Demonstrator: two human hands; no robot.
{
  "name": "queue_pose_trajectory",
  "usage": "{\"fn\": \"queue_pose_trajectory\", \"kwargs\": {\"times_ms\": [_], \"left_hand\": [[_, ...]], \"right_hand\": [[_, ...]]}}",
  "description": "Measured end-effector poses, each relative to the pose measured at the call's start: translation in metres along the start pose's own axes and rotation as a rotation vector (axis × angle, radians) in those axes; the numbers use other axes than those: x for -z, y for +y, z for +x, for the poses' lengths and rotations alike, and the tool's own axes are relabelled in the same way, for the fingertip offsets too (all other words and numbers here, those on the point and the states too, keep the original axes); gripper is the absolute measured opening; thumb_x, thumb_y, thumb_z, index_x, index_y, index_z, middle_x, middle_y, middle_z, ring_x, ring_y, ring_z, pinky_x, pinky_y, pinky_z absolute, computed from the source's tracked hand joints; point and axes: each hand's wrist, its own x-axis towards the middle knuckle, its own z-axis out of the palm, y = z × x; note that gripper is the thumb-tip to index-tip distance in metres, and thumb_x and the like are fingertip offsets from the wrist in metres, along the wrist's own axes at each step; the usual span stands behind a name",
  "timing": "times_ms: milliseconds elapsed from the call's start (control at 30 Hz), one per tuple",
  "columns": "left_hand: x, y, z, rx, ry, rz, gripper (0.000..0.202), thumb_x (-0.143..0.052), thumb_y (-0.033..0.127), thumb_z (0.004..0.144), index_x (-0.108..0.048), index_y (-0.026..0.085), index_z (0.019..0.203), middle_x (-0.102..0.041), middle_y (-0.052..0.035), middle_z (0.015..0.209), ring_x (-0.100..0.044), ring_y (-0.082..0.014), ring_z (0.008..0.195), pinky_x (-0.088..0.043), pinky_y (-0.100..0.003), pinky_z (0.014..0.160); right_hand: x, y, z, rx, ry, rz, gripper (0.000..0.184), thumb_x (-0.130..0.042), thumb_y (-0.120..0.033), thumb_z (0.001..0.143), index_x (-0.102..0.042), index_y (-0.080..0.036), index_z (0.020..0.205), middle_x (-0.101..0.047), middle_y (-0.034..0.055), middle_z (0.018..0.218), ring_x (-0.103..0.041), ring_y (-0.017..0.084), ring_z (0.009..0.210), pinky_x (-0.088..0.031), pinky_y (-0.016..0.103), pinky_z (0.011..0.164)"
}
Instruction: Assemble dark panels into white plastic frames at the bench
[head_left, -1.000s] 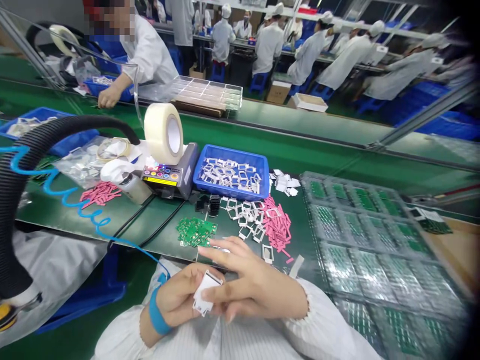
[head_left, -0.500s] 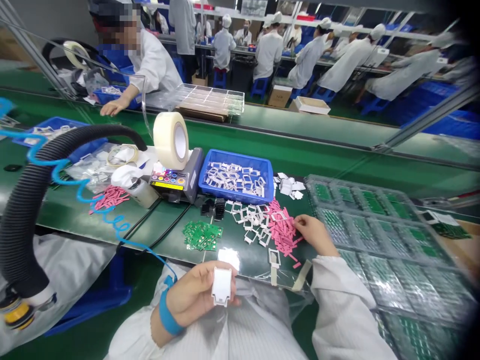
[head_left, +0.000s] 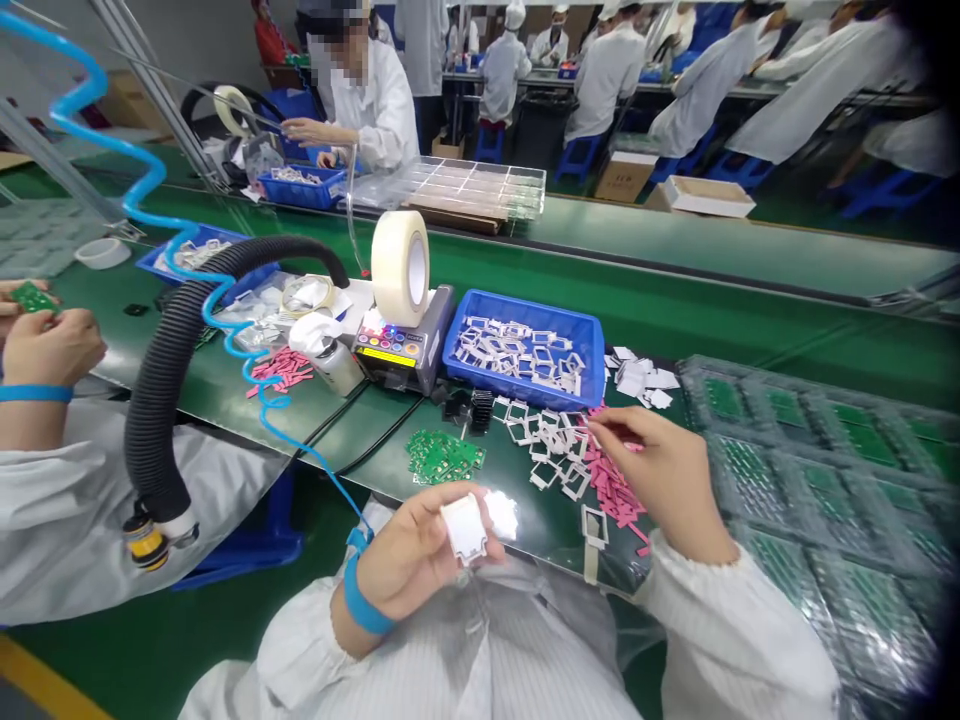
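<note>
Fingers (head_left: 420,535) of left hand (head_left: 405,565) clamped on white frame (head_left: 463,528) — right hand (head_left: 667,480) at 3 o'clock, fingers (head_left: 615,425) apart, just over pink strips (head_left: 611,480).

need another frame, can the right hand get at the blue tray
Probably yes. The right hand sits close in front of the blue tray, and only low, flat loose frames and pink strips lie between them, so nothing tall seems to block the way.

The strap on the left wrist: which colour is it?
The wrist strap is bright blue, clearest in the head view.
</note>
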Motion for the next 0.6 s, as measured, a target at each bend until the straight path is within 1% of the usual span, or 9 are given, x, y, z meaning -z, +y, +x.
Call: {"fn": "queue_pose_trajectory", "kwargs": {"times_ms": [133, 200, 233, 300, 367, 433, 500, 567, 600], "left_hand": [[0.005, 0.008, 0.002, -0.125, -0.039, 0.121, 0.035, -0.070, 0.040, 0.071, -0.068, 0.021, 0.100, -0.068, -0.0053, 0.086, -0.065, -0.0197, 0.083, -0.048, -0.039, 0.083], [0.006, 0.010, 0.005, -0.124, -0.029, 0.129, 0.035, -0.070, 0.041, 0.070, -0.069, 0.020, 0.098, -0.068, -0.0051, 0.084, -0.065, -0.0197, 0.081, -0.049, -0.040, 0.081], [0.007, 0.010, 0.006, -0.114, -0.027, 0.116, 0.036, -0.071, 0.041, 0.069, -0.069, 0.020, 0.098, -0.068, -0.0049, 0.083, -0.066, -0.0195, 0.080, -0.050, -0.039, 0.080], [0.007, 0.009, 0.010, -0.085, -0.024, 0.079, 0.038, -0.071, 0.041, 0.069, -0.068, 0.019, 0.100, -0.068, -0.0050, 0.082, -0.066, -0.0190, 0.077, -0.051, -0.037, 0.076], [0.006, 0.007, 0.014, -0.055, -0.007, 0.053, 0.040, -0.070, 0.041, 0.070, -0.067, 0.018, 0.102, -0.068, -0.0053, 0.081, -0.066, -0.0181, 0.076, -0.052, -0.035, 0.075], [0.004, 0.004, 0.016, -0.032, 0.005, 0.037, 0.040, -0.070, 0.040, 0.071, -0.067, 0.016, 0.104, -0.069, -0.0057, 0.079, -0.066, -0.0173, 0.075, -0.052, -0.033, 0.075], [0.001, 0.002, 0.016, -0.016, 0.011, 0.011, 0.040, -0.070, 0.038, 0.071, -0.067, 0.015, 0.104, -0.069, -0.0057, 0.079, -0.066, -0.0166, 0.075, -0.052, -0.032, 0.074], [-0.001, 0.001, 0.015, -0.002, 0.024, -0.017, 0.040, -0.072, 0.037, 0.069, -0.068, 0.014, 0.102, -0.070, -0.0055, 0.079, -0.066, -0.0157, 0.073, -0.052, -0.030, 0.072], [-0.002, 0.001, 0.014, 0.004, 0.034, -0.026, 0.040, -0.073, 0.037, 0.069, -0.068, 0.014, 0.101, -0.070, -0.0053, 0.079, -0.066, -0.0153, 0.071, -0.052, -0.029, 0.070]], "right_hand": [[-0.015, 0.065, 0.015, -0.183, -0.006, -0.071, 0.037, -0.058, -0.053, 0.070, -0.067, -0.019, 0.061, -0.067, 0.0056, 0.058, -0.059, 0.020, 0.052, -0.043, 0.032, 0.052], [-0.014, 0.081, 0.016, -0.227, 0.018, -0.088, 0.040, -0.057, -0.055, 0.070, -0.066, -0.018, 0.059, -0.064, 0.0059, 0.052, -0.056, 0.020, 0.046, -0.040, 0.032, 0.048], [-0.011, 0.081, 0.014, -0.240, 0.040, -0.093, 0.040, -0.055, -0.054, 0.071, -0.066, -0.017, 0.062, -0.064, 0.0063, 0.053, -0.056, 0.021, 0.047, -0.040, 0.033, 0.048], [-0.004, 0.062, 0.006, -0.246, 0.096, -0.087, 0.037, -0.053, -0.051, 0.076, -0.068, -0.018, 0.073, -0.068, 0.0066, 0.065, -0.060, 0.022, 0.056, -0.043, 0.034, 0.055], [0.003, 0.025, -0.004, -0.167, 0.137, -0.024, 0.028, -0.053, -0.046, 0.080, -0.068, -0.022, 0.082, -0.069, 0.0043, 0.077, -0.062, 0.020, 0.067, -0.046, 0.032, 0.062], [0.008, -0.021, -0.014, 0.092, 0.121, 0.130, 0.016, -0.055, -0.035, 0.084, -0.066, -0.025, 0.082, -0.068, 0.0020, 0.078, -0.061, 0.018, 0.071, -0.046, 0.031, 0.065], [0.008, -0.063, -0.022, 0.426, 0.006, 0.213, 0.010, -0.055, -0.022, 0.084, -0.064, -0.026, 0.082, -0.067, 0.0002, 0.075, -0.060, 0.017, 0.071, -0.045, 0.033, 0.073], [0.004, -0.091, -0.028, 0.611, 0.005, 0.185, 0.013, -0.055, -0.016, 0.083, -0.063, -0.026, 0.082, -0.066, -0.0017, 0.072, -0.058, 0.016, 0.069, -0.039, 0.041, 0.087], [0.002, -0.099, -0.030, 0.653, 0.020, 0.149, 0.014, -0.055, -0.014, 0.083, -0.062, -0.026, 0.082, -0.066, -0.0026, 0.071, -0.056, 0.016, 0.070, -0.033, 0.045, 0.093]]}}
